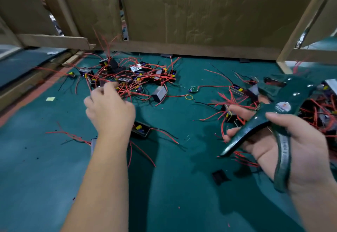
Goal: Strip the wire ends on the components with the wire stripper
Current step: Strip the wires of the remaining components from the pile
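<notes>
A tangled pile of small black and grey components with red and black wires lies at the back middle of the green mat. My left hand reaches over the pile's near edge with its fingers spread and curled; whether it touches a wire I cannot tell. My right hand grips the dark green wire stripper by its two handles, jaws pointing up and away. A second heap of components with red wires sits just behind that hand. One loose black component lies beside my left wrist.
The green mat covers the work surface. Cardboard sheets on wooden frames wall off the back. A small green circuit board, a yellow rubber band, a black scrap and a yellow note lie on the mat.
</notes>
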The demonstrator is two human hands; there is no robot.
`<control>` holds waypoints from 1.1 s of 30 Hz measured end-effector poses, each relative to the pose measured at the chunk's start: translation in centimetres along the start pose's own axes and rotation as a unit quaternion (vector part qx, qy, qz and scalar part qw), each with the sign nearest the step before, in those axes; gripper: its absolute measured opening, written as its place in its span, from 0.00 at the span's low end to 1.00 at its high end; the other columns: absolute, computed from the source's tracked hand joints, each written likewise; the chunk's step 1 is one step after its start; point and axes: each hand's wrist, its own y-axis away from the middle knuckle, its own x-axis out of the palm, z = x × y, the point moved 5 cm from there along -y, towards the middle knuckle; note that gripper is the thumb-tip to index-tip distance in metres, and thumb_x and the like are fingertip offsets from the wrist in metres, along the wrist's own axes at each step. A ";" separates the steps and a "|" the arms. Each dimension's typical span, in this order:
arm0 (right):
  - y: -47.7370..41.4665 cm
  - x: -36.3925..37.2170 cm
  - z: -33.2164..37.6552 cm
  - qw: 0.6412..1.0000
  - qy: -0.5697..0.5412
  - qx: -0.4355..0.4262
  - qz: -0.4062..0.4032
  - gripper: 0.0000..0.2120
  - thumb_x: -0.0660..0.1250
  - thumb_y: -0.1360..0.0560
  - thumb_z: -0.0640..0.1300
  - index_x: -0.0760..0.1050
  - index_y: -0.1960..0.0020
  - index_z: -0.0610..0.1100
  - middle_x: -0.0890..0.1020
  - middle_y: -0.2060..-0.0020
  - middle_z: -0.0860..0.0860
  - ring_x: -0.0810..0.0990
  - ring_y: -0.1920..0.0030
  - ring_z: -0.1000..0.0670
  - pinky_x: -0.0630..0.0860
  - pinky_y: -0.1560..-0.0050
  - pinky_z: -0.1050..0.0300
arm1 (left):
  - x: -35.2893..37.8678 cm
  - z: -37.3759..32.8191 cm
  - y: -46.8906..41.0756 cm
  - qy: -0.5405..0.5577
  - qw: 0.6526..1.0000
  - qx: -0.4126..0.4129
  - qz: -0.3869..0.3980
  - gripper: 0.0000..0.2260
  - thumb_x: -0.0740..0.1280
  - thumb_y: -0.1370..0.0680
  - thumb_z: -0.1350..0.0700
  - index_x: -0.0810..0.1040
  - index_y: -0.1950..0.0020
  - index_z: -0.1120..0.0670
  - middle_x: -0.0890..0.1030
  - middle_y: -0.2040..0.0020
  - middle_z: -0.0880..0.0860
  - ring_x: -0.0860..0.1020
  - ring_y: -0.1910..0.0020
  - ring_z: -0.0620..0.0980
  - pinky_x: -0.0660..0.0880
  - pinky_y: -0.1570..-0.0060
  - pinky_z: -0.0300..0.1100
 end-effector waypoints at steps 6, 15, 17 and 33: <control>0.6 1.1 -0.6 0.998 -0.026 0.033 0.054 0.17 0.70 0.44 0.48 0.80 0.57 0.42 0.81 0.55 0.31 0.80 0.65 0.36 0.80 0.61 0.42 | 1.1 2.9 -1.3 -0.059 0.991 -0.082 0.084 0.20 0.66 0.26 0.56 0.74 0.34 0.45 0.76 0.38 0.57 0.69 0.37 0.61 0.64 0.40 0.52; 0.6 1.4 -1.6 0.996 -0.026 0.058 0.069 0.33 0.76 0.47 0.49 0.75 0.46 0.36 0.81 0.55 0.30 0.80 0.64 0.36 0.80 0.61 0.41 | 1.3 3.1 -1.7 -0.010 0.993 -0.053 0.106 0.19 0.73 0.29 0.41 0.79 0.42 0.46 0.79 0.40 0.53 0.74 0.40 0.56 0.64 0.42 0.53; 0.5 1.3 -1.6 0.996 -0.021 0.055 0.069 0.37 0.75 0.45 0.49 0.72 0.39 0.37 0.81 0.55 0.30 0.80 0.64 0.36 0.80 0.60 0.41 | 0.7 2.8 -1.6 0.003 0.994 -0.059 0.090 0.17 0.73 0.32 0.38 0.78 0.48 0.44 0.81 0.46 0.48 0.74 0.41 0.55 0.60 0.43 0.53; 0.5 1.7 -2.0 0.994 -0.051 0.058 0.077 0.41 0.76 0.46 0.48 0.72 0.34 0.40 0.81 0.54 0.33 0.81 0.64 0.35 0.79 0.60 0.40 | -2.4 -5.4 3.6 0.595 0.793 0.126 0.014 0.03 0.70 0.24 0.55 0.77 0.53 0.49 0.81 0.65 0.41 0.77 0.65 0.38 0.73 0.68 0.34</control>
